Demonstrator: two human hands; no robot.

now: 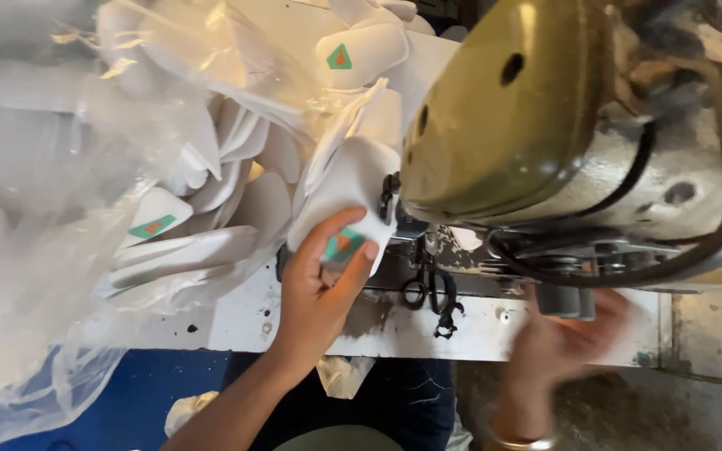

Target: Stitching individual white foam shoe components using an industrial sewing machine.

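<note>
The person's left hand [321, 280] sits just below the middle of the view, thumb and fingers clamped on a white padded piece [346, 196] that carries a small green label. The thumb presses across the lower part of the piece, partly covering the label, while the piece's upper part stands up toward twelve o'clock from the hand. At three o'clock from the piece, almost touching it, is the olive-gold head of a sewing machine [503, 117], which fills the upper right. Small black scissors [429, 292] lie on the white table [236, 321] below the machine head, at about four o'clock from the left hand.

The right hand [566, 338] is at four o'clock in the view, below the machine, and blurred; I cannot tell whether its fingers are spread or closed, nor whether it holds anything. A bangle shows at its wrist.

From nine to eleven o'clock of the held piece lies a heap of similar white pieces [219, 192], some with green labels, spilling from a clear plastic bag [52, 276] that drapes over the table's left edge.
</note>
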